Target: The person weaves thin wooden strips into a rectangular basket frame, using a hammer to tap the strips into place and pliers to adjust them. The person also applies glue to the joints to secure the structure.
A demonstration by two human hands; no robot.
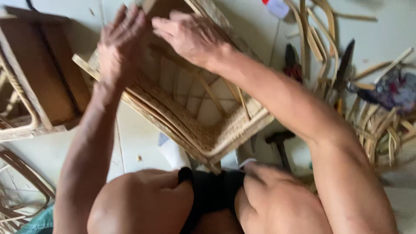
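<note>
A square woven rattan frame [182,117] with cane rims stands tilted on the floor in front of my knees. My left hand [119,43] lies flat against its left side, fingers spread and pointing up. My right hand [188,37] reaches over the frame's upper edge with fingers extended, pressing on the weave. Both hands are motion-blurred. Neither hand closes around anything that I can see. My bare knees [143,203] frame the bottom of the view.
A wooden box-like frame [39,73] stands at the left. Curved cane pieces [26,182] lie at lower left. A hammer [281,143] rests on the tiled floor right of the frame. Loose cane strips [320,39], a dark blade [344,60] and scraps lie at the right.
</note>
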